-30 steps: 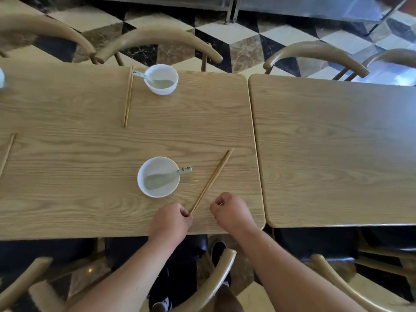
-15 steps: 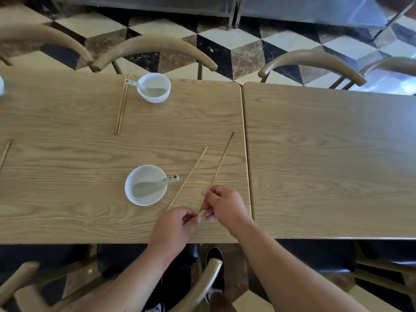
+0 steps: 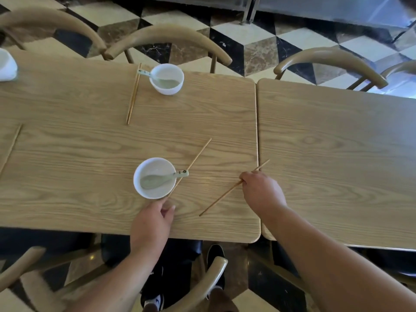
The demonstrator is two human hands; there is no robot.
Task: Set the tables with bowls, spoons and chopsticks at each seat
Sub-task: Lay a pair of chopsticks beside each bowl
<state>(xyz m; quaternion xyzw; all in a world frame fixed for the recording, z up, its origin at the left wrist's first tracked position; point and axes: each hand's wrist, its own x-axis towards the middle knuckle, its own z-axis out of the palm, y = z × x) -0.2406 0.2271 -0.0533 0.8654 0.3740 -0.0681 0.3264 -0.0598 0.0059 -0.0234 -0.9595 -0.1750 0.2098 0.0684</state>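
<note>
Tabletop (image 3: 90, 143): the left of two, butted edge to edge.
Right hand (image 3: 262, 192): fingers curled round the first chopstick (image 3: 221, 198), which slants across the tabletop's right edge.
Left hand (image 3: 153, 219): fingers at the near end of the second chopstick (image 3: 200, 153); I cannot tell if they grip it.
Bowl (image 3: 155, 165): by the near edge, spoon (image 3: 155, 181) inside.

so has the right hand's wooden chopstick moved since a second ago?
Yes. The wooden chopstick pinched by the right hand went right: its far tip now crosses the table seam.
</note>
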